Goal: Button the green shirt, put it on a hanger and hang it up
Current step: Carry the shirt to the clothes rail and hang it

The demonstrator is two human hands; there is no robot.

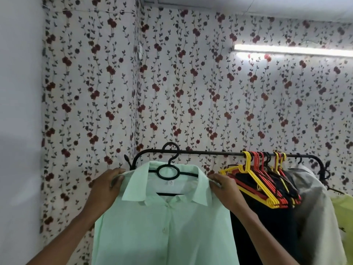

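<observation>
The green shirt (162, 222) hangs buttoned on a black hanger (169, 170) hooked over the black rail (210, 153). A small white label inside the collar is too blurred to read. The left hand (107, 185) and right hand (224, 190) each pinch a shoulder of the shirt, fingers closed on the cloth. Yellow and red hangers (257, 180) crowd the rail alongside.

Two bare forearms enter from the lower left and lower right of the frame, with no sleeves covering them. The left hand (108, 185) and right hand (224, 190) are bare too. Neither wears a ring, watch or glove.
</observation>
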